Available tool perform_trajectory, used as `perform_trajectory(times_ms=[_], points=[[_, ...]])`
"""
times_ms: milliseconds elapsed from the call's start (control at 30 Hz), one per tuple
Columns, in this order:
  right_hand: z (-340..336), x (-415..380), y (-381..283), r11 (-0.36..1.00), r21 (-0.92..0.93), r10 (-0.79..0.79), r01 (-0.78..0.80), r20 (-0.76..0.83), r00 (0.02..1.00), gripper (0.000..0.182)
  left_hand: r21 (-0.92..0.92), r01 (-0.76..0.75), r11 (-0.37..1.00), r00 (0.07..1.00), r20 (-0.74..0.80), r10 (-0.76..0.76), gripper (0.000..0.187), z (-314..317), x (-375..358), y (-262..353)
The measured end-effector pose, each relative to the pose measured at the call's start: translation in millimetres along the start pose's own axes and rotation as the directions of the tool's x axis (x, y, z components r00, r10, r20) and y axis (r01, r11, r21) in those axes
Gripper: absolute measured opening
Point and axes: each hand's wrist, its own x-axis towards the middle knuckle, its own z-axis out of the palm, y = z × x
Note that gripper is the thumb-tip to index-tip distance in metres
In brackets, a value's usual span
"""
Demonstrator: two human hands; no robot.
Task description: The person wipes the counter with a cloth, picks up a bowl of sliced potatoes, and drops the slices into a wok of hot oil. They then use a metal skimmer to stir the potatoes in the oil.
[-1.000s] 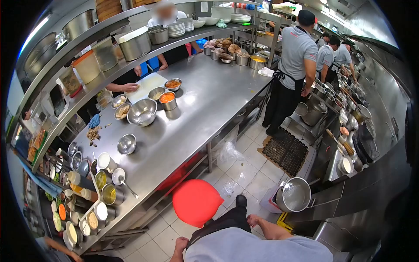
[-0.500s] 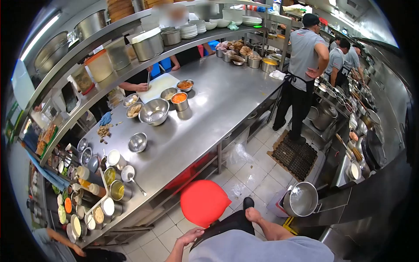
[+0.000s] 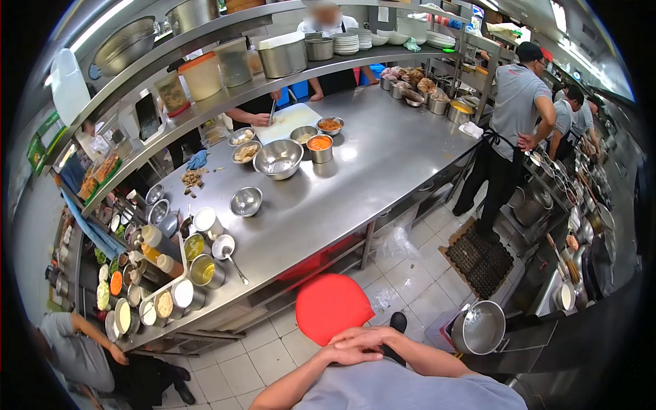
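Note:
My right hand [image 3: 367, 336] rests across my left hand [image 3: 347, 353] in front of my grey shirt. Fingers of both hands look stretched out and lie flat over one another, and I see no object in them. The right hand partly hides the left one. Just beyond them is a round red stool seat [image 3: 332, 309], the nearest thing to my hands. Its front edge is partly covered by the hands.
A steel table [image 3: 321, 205] carries metal bowls [image 3: 279, 159], a white cutting board [image 3: 294, 121] and sauce containers. A large pot [image 3: 478, 328] stands at right near a black floor mat [image 3: 477, 253]. Co-workers stand at the stoves; another person [image 3: 78, 348] is at lower left.
My hands have come together from apart, the right now over the left. The view has shifted, so the table appears further right. More of the person at lower left shows.

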Motion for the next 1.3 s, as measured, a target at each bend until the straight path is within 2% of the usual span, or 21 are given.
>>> perform_trajectory(times_ms=[33, 67, 100, 167, 233, 367, 500, 633, 733, 800, 867, 900, 933, 967, 1000, 1067, 1167, 1200, 1233, 1267, 1300], points=[[0, -6, -1, 0.982, -0.185, -0.033, 0.039, 0.035, 0.999, 0.043, -0.029, -0.222, 0.975, 0.971, 0.089, 0.224, 0.048, -4, -8, 21], [3, -10, -4, 0.93, -0.359, -0.058, 0.082, 0.078, 0.995, 0.045, 0.079, -0.134, 0.988, 0.979, 0.165, 0.12, 0.051, -8, -19, 41], [4, -13, -7, 0.902, -0.417, -0.059, 0.11, 0.134, 0.989, 0.046, 0.075, -0.133, 0.988, 0.98, 0.16, 0.119, 0.051, -5, -19, 40], [3, -12, -16, 0.893, -0.435, -0.021, 0.118, 0.222, 0.975, 0.046, -0.057, -0.293, 0.954, 0.953, 0.057, 0.296, 0.047, 8, -12, 36], [2, -7, -27, 0.896, -0.43, 0.025, 0.113, 0.302, 0.953, 0.047, -0.118, -0.358, 0.926, 0.934, -0.06, 0.353, 0.044, 7, -23, 69], [6, -1, -46, 0.897, -0.424, 0.071, 0.127, 0.421, 0.904, 0.049, -0.005, -0.398, 0.918, 0.917, -0.021, 0.397, 0.045, 1, -30, 102], [12, -4, -72, 0.879, -0.45, 0.056, 0.159, 0.428, 0.902, 0.051, 0.226, -0.459, 0.859, 0.886, 0.047, 0.461, 0.046, -6, -49, 134], [10, -13, -102, 0.955, -0.166, -0.175, 0.247, 0.356, 0.918, 0.053, 0.543, -0.435, 0.718, 0.887, 0.12, 0.447, 0.047, -26, -78, 168], [15, -20, -127, 0.937, 0.05, -0.349, 0.346, 0.193, 0.917, 0.055, 0.618, -0.387, 0.684, 0.904, 0.107, 0.415, 0.047, -27, -84, 156], [24, -21, -141, 0.897, 0.153, -0.429, 0.414, 0.082, 0.899, 0.056, 0.446, -0.232, 0.864, 0.966, 0.004, 0.258, 0.057, -19, -84, 131], [40, -10, -150, 0.875, 0.212, -0.451, 0.435, 0.032, 0.892, 0.057, 0.224, -0.287, 0.931, 0.954, -0.023, 0.299, 0.053, -16, -80, 121], [50, 8, -158, 0.567, 0.324, -0.797, 0.757, -0.015, 0.603, 0.055, 0.129, -0.371, 0.92, 0.927, -0.007, 0.375, 0.052, -19, -82, 125], [58, 25, -166, 0.14, 0.402, -0.974, 0.905, -0.109, 0.199, 0.053, 0.045, -0.46, 0.887, 0.888, 0.026, 0.459, 0.05, -23, -84, 129], [61, 30, -171, -0.307, 0.429, -0.947, 0.849, -0.228, -0.227, 0.05, -0.035, -0.539, 0.842, 0.839, 0.065, 0.54, 0.048, -27, -85, 133], [44, 9, -171, 0.226, 0.35, -0.974, 0.909, 0.097, 0.204, 0.047, -0.103, -0.609, 0.787, 0.778, 0.117, 0.618, 0.047, -36, -87, 140], [42, 1, -171, 0.306, 0.248, -0.949, 0.919, 0.152, 0.275, 0.041, -0.225, -0.691, 0.687, 0.651, 0.221, 0.727, 0.044, -49, -92, 152], [47, 0, -169, 0.216, 0.224, -0.973, 0.95, 0.132, 0.19, 0.035, -0.308, -0.722, 0.62, 0.54, 0.309, 0.783, 0.039, -57, -92, 161], [48, 5, -170, 0.133, 0.258, -0.988, 0.957, 0.115, 0.106, 0.034, -0.325, -0.727, 0.604, 0.524, 0.306, 0.795, 0.038, -58, -93, 161], [56, 17, -171, -0.049, 0.34, -0.995, 0.939, 0.061, -0.074, 0.033, -0.32, -0.728, 0.606, 0.53, 0.299, 0.794, 0.038, -53, -87, 154], [68, 44, -175, -0.469, 0.486, -0.875, 0.738, -0.139, -0.464, 0.034, -0.422, -0.758, 0.498, 0.457, 0.201, 0.866, 0.033, -44, -72, 143], [79, 63, -178, -0.697, 0.585, -0.646, 0.415, -0.26, -0.718, 0.035, -0.51, -0.775, 0.372, 0.381, 0.092, 0.92, 0.029, -38, -61, 138]])
